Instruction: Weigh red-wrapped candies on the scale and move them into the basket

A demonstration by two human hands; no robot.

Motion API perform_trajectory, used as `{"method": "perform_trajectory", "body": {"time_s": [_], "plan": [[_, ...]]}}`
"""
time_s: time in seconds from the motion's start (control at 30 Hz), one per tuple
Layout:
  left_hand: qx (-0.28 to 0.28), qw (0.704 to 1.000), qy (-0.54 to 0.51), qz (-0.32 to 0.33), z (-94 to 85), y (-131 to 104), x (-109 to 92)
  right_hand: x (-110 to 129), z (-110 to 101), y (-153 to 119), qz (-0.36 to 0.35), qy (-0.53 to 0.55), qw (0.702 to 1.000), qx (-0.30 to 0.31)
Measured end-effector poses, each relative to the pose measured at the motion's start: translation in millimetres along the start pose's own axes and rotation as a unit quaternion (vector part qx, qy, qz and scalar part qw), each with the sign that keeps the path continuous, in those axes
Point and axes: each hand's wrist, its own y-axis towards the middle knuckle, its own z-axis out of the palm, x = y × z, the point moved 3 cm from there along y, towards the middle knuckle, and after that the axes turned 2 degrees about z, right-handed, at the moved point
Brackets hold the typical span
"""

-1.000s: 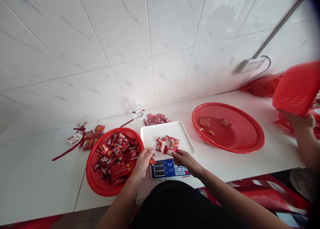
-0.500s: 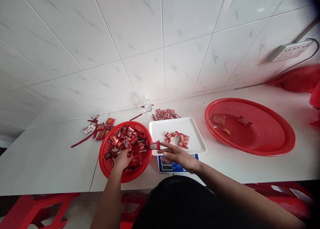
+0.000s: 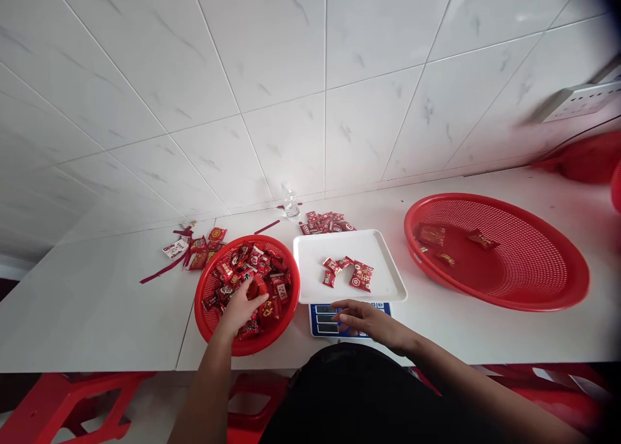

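My left hand [image 3: 244, 306] reaches into a round red basket [image 3: 198, 314] heaped with small red snack packets. Its thumb and fingers close around a red snack packet [image 3: 257, 287], partly hidden by the hand. Over the blue weighing scale [image 3: 326, 320] hovers my right hand [image 3: 371, 322], fingers apart and holding nothing. Just beyond it, the white tray [image 3: 310, 243] sits on the scale. On the tray lie a larger red packet [image 3: 361, 276] and several small red packets [image 3: 331, 267].
A big red sieve basket [image 3: 524, 256] with a few packets stands right. Behind the tray is a pile of packets [image 3: 326, 222] and a clear bottle [image 3: 290, 204]. More packets [image 3: 198, 253] and dark red strips [image 3: 165, 270] lie left. A power strip [image 3: 577, 102] is on the wall.
My right hand has moved right and let go of the small red packet that was near its fingertips. My left hand has lifted slightly within the basket, a red packet now showing in its fingers.
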Motion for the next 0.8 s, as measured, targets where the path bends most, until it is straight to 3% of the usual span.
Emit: {"method": "perform_trajectory", "body": {"time_s": [0.07,0.13,0.23,0.3,0.43,0.6,0.7,0.8], "plan": [[0.073,0.979,-0.179,0.058,14.5,-8,-26,5,4,-2,-0.001,0.046,0.999,0.006],[0.146,0.941,-0.295,0.082,39.8,-15,-45,10,12,-2,-0.005,0.122,0.992,0.032],[0.255,0.895,-0.354,0.094,84.8,-22,-58,12,20,3,-0.006,0.207,0.977,0.051],[0.295,0.89,-0.337,0.088,106.0,-23,-59,9,15,7,-0.004,0.197,0.98,0.0],[0.306,0.898,-0.305,0.086,119.4,-22,-59,1,-11,8,-0.021,0.142,0.982,-0.123],[0.334,0.89,-0.303,0.076,143.2,-17,-67,6,-26,8,-0.064,0.096,0.984,-0.136],[0.312,0.895,-0.315,0.06,164.0,-11,-70,10,-27,13,-0.096,0.052,0.983,-0.148],[0.283,0.9,-0.327,0.049,172.3,-5,-69,8,-31,17,-0.127,-0.06,0.973,-0.184]]}}
